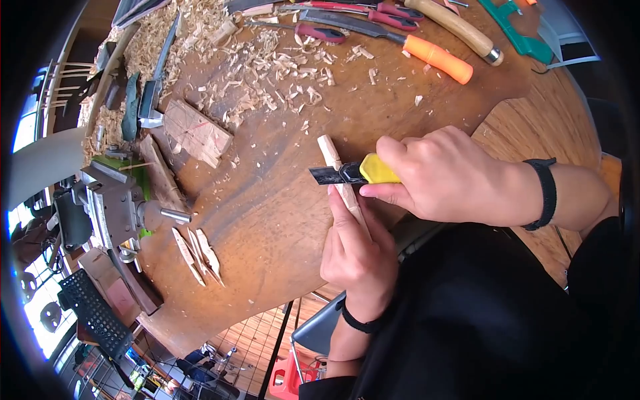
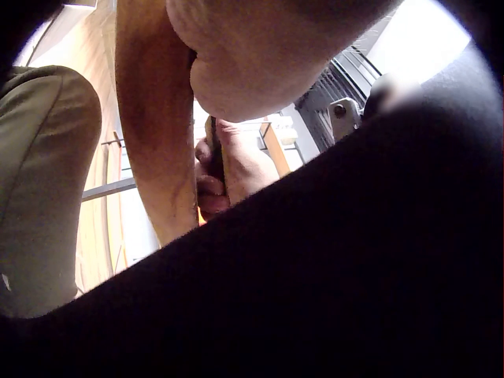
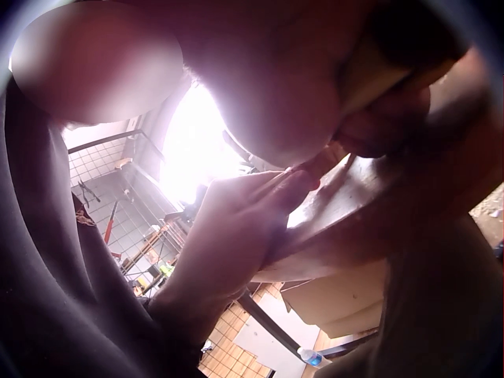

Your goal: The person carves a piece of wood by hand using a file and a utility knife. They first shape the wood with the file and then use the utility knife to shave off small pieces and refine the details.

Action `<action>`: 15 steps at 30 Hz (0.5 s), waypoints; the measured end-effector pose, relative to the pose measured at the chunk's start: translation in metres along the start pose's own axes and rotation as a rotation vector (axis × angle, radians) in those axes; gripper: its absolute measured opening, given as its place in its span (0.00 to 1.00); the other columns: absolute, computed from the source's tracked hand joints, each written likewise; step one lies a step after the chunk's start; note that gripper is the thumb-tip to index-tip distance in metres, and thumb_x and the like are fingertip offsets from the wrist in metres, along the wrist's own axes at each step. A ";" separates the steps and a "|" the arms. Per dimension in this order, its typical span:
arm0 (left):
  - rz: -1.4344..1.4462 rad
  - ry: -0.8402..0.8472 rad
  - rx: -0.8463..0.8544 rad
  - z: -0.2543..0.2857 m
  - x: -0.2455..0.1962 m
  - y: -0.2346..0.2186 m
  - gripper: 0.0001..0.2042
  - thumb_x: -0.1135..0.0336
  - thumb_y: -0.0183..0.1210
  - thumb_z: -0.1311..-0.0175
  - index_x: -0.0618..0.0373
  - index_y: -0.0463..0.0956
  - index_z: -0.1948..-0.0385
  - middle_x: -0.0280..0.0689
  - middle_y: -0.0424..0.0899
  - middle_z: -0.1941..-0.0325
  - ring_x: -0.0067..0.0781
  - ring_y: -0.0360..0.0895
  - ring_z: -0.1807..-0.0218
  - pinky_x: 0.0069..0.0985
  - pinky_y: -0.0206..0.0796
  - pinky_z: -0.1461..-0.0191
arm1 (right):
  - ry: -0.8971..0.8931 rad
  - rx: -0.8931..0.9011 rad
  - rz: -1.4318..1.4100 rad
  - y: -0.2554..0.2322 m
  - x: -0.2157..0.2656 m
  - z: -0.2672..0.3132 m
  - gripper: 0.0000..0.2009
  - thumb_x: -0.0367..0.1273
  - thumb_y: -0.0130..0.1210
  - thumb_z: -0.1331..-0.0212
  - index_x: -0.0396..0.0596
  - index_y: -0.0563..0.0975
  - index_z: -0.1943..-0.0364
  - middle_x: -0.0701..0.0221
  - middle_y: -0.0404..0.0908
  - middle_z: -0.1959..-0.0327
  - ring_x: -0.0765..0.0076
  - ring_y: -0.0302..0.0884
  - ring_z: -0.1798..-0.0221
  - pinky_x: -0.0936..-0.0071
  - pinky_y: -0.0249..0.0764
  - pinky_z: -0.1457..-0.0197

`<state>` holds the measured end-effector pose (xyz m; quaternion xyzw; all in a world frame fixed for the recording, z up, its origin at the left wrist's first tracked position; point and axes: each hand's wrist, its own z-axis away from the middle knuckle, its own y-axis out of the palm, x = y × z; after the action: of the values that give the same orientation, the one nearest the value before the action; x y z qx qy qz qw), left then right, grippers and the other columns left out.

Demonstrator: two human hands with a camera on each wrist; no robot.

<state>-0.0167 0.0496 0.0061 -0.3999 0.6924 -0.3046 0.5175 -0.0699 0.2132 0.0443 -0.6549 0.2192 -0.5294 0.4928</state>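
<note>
In the head view my left hand grips a slim pale wooden stick, its top end sticking out beyond the fingers. My right hand holds a yellow utility knife, whose dark blade lies across the stick just above the left thumb. The left wrist view is mostly filled by a dark sleeve and a forearm, with fingers partly visible. Seen from the right wrist, the left hand is beneath the right hand; the blade contact is not clear there.
Wood shavings cover the back of the table. An orange-handled blade, red-handled tools and a wooden handle lie at the back. A vise, a marked block and several carved pieces are at left.
</note>
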 end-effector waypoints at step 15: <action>0.034 0.192 -0.054 0.004 0.008 0.005 0.20 0.74 0.67 0.36 0.75 0.78 0.43 0.41 0.79 0.81 0.36 0.76 0.85 0.31 0.67 0.79 | 0.056 -0.092 0.110 -0.005 -0.015 -0.019 0.22 0.47 0.56 0.28 0.41 0.74 0.68 0.59 0.77 0.85 0.49 0.82 0.80 0.60 0.77 0.77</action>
<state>-0.0154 0.0452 -0.0027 -0.3707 0.7536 -0.3140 0.4429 -0.0932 0.2195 0.0407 -0.6486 0.2926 -0.5089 0.4844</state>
